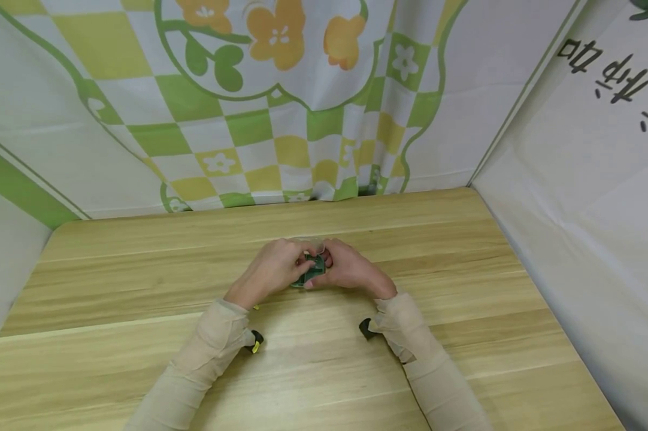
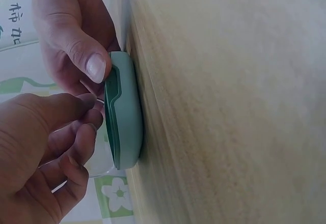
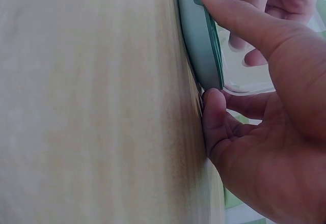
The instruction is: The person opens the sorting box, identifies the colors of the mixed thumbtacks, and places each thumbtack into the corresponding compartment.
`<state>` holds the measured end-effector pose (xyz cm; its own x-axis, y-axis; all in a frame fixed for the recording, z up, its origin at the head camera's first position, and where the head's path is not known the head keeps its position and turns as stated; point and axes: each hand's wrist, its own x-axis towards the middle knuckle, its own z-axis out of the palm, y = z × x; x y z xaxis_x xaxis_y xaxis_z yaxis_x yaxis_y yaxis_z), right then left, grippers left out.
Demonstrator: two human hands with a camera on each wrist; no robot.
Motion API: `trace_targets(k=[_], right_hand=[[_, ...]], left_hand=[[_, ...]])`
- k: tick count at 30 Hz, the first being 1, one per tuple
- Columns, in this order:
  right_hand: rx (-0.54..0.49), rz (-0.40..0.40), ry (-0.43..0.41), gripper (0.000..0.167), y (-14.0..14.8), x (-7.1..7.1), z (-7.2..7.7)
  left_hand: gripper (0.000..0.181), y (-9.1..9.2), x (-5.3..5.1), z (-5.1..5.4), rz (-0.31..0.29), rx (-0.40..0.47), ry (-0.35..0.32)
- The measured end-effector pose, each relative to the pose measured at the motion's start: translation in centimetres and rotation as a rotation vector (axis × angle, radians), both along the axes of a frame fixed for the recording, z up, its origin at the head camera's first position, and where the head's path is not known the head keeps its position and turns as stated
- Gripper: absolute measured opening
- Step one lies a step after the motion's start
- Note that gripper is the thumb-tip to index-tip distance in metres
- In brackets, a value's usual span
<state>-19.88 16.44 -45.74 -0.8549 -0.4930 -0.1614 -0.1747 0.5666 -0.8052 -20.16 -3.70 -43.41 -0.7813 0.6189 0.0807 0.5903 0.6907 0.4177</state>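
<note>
A small green case [image 1: 315, 270] with rounded ends lies on the wooden table, its clear lid [image 3: 239, 74] raised on the far side. My right hand [image 1: 351, 266] grips the case by its end, the thumb on the front rim and the fingers round the side. Over the case's inside, my left hand [image 1: 275, 266] pinches something small and thin between thumb and forefinger. Only a pale sliver of it shows in the left wrist view, so its kind cannot be told. The case's green side wall [image 2: 131, 117] rests against the tabletop. The hands mostly hide its inside.
The wooden table [image 1: 141, 359] reaches to a patterned curtain [image 1: 281, 137] at the back and a white wall cloth [image 1: 572, 179] on the right. Beige wraps cover both forearms, with dark wrist-camera parts [image 1: 367, 328] jutting inward.
</note>
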Motion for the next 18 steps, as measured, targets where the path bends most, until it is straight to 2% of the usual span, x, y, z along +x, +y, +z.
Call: trace_targets(k=[8,18], right_hand=[[-0.014,0.014,-0.005,0.047,0.0,0.0,-0.1],[-0.024,0.010,-0.015,0.047,0.0,-0.1,-0.1]], left_hand=[[0.016,-0.2,0.0,0.2,-0.003,-0.002,-0.025],[0.010,-1.0,0.2,0.5,-0.060,0.075,-0.089]])
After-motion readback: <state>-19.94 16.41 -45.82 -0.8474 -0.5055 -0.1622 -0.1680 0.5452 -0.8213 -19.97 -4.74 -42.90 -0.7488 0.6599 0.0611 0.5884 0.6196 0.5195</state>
